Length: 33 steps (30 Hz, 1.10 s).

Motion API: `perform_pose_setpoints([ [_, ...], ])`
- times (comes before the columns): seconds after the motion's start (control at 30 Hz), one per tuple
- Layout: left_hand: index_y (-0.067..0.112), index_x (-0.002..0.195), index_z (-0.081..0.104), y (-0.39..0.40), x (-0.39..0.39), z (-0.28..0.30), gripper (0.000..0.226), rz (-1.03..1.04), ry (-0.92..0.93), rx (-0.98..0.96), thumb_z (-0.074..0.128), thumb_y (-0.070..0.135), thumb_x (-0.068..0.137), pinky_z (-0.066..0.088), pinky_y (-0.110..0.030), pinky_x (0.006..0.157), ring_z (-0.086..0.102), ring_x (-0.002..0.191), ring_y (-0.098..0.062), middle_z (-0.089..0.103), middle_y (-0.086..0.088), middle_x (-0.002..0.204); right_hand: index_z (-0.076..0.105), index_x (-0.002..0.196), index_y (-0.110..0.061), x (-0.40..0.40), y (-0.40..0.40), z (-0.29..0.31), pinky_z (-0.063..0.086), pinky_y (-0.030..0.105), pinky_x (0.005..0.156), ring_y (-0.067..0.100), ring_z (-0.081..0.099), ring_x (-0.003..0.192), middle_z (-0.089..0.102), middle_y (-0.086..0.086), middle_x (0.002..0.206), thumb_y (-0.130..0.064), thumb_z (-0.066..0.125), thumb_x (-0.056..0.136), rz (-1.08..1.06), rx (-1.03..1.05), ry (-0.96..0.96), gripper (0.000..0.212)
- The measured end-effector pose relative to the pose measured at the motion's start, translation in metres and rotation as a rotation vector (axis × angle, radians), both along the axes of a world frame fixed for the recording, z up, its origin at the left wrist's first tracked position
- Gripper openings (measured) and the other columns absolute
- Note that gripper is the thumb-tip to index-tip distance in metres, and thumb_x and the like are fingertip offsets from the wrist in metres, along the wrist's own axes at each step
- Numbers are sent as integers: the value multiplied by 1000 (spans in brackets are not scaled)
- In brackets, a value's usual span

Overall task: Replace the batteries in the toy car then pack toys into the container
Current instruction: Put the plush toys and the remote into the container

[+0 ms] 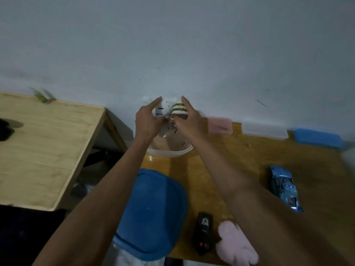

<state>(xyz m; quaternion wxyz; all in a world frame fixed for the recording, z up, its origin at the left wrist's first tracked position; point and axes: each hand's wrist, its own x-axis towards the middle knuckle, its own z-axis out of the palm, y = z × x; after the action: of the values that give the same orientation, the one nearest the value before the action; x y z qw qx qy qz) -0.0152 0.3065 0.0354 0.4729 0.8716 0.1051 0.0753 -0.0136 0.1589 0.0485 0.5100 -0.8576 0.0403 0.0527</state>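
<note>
My left hand (147, 120) pinches a small white plush toy (165, 107) and my right hand (189, 120) pinches a striped yellow-and-white plush toy (179, 108). Both toys hang side by side above the clear plastic container (169, 150) at the table's far edge. The container's blue lid (153, 212) lies nearer me, under my left forearm. A blue toy car (285, 188) rests on the table to the right. A black remote control (203, 233) and a pink plush toy (236, 244) lie near the front edge.
Against the wall stand a pink box (220, 125), a clear box (265, 130) and a blue box (318, 138). A lighter wooden table (44, 146) stands to the left, across a gap, with a dark object (6, 127) on it.
</note>
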Motion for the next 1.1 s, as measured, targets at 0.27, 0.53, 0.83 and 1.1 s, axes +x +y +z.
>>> perform_pose_setpoints([
  [0.27, 21, 135, 63, 6, 23, -60, 58, 60, 112, 26, 74, 8, 80, 45, -29, 99, 61, 120, -26, 66, -9, 132, 29, 156, -33, 28, 27, -64, 46, 34, 103, 29, 49, 131, 41, 10, 153, -20, 69, 90, 48, -204, 130, 78],
  [0.53, 20, 142, 57, 5, 27, -58, 60, 38, 124, 110, 71, 12, 84, 43, -26, 94, 59, 121, -29, 60, -15, 137, 23, 158, -29, 27, 23, -61, 31, 39, 117, 28, 24, 150, 24, 11, 162, -23, 68, 91, 32, -291, 130, 81],
  [0.83, 17, 133, 64, -38, -33, -7, 50, -45, 9, 183, 73, 23, 84, 46, -31, 91, 62, 113, -29, 66, -13, 125, 46, 148, -21, -25, -28, 14, 36, 31, 111, 21, 46, 135, 49, 5, 148, -14, 62, 92, -68, -198, -149, 59],
  [1.1, 19, 129, 66, -117, -164, 2, 44, -74, 58, 239, 75, 27, 86, 49, -35, 91, 60, 116, -26, 65, -10, 127, 53, 141, -22, -138, -115, -1, 46, 33, 101, 24, 53, 129, 57, 5, 141, -27, 70, 90, -43, -216, -48, 54],
])
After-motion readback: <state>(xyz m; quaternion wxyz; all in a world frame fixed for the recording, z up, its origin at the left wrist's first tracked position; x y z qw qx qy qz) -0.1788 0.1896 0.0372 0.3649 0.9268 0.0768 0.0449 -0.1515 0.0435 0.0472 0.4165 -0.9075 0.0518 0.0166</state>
